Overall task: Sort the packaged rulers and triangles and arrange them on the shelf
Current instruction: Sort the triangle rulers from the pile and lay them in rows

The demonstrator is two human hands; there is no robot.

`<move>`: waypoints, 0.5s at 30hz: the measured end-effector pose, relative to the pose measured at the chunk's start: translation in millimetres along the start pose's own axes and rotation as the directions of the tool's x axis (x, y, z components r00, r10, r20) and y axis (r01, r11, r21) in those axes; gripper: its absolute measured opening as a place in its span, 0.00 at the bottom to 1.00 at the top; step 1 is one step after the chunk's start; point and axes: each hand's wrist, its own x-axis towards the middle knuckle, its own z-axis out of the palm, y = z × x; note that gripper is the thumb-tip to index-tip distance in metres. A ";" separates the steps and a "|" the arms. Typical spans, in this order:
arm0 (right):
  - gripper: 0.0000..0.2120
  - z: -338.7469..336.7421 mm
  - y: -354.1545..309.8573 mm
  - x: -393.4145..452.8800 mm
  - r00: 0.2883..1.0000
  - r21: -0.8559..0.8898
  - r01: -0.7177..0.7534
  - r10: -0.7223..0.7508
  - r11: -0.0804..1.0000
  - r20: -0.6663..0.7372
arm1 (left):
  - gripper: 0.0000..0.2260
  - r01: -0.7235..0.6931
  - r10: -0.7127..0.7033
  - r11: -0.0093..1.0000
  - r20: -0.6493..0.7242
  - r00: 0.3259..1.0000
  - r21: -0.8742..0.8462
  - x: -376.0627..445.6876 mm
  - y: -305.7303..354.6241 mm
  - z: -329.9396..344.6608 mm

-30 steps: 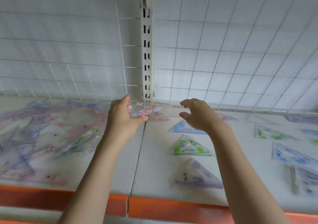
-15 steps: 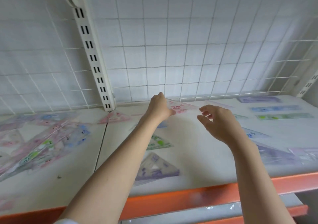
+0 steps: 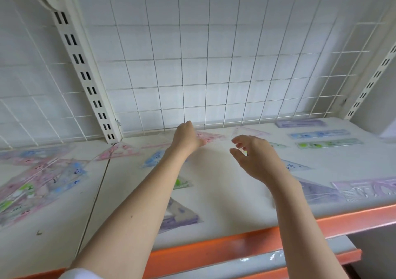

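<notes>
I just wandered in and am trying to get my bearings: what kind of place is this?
Probably a shop's stationery aisle or stockroom. A white retail shelf with an orange front edge backs onto a white wire grid panel and slotted upright, and packaged pastel plastic rulers and triangles lie spread across it.

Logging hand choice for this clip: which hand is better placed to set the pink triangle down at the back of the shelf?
Left. The left hand already reaches the pink triangle near the back wire grid and seems to hold it. The right hand hovers nearer the front, fingers loosely curled and holding nothing.
</notes>
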 end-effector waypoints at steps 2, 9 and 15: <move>0.15 3.8 -5.9 1.6 1.000 -0.005 0.021 -0.021 1.000 -0.001 | 0.27 -0.025 0.025 1.000 -0.002 1.000 0.013 -1.6 -4.3 -2.5; 0.15 31.8 -56.3 10.8 0.986 0.013 0.157 -0.157 0.988 0.054 | 0.23 -0.084 0.078 0.995 -0.093 0.993 -0.056 -27.5 -39.5 -48.3; 0.16 66.5 -116.6 7.7 0.945 0.041 0.289 -0.292 0.956 0.150 | 0.16 -0.060 0.035 0.989 -0.175 0.984 -0.139 -76.3 -102.0 -79.3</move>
